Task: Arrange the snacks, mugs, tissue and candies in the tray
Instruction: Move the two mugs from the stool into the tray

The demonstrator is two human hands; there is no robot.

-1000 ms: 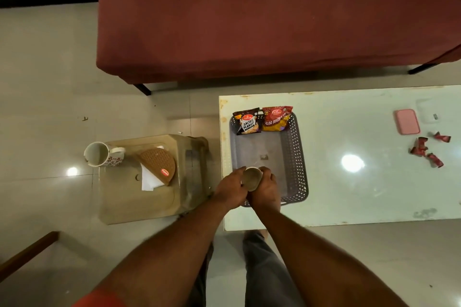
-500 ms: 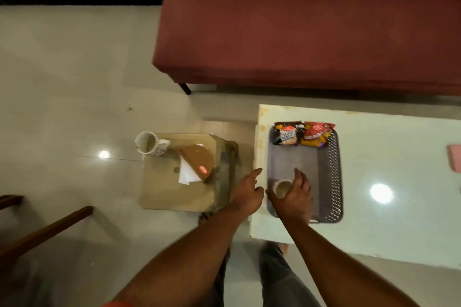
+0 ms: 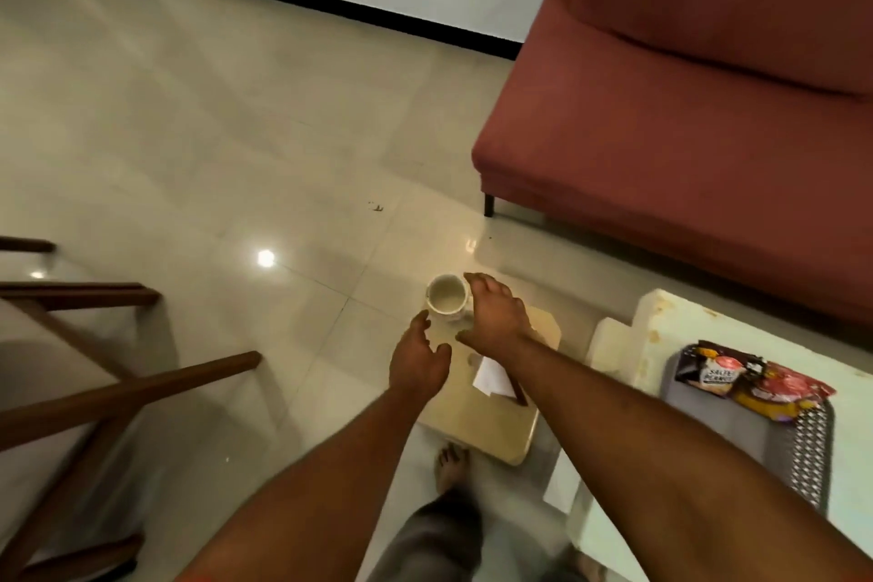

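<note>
I have both hands out over the low stool (image 3: 477, 421), fingers spread and holding nothing. The mug (image 3: 446, 294) stands upright at the stool's far corner, mouth up. My right hand (image 3: 493, 319) is the nearer one, just beside the mug's right side, apparently not yet touching; my left hand (image 3: 418, 357) sits nearer me and a little left. The mug's handle is hidden behind my right hand. My right forearm covers most of the tissue (image 3: 491, 376). The tray (image 3: 708, 416) on the worktop is cut off at right, snack packets (image 3: 751, 380) at its far end.

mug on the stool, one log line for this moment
mug upright on stool | left hand open, near | right hand open, over it | ungrasped
</note>
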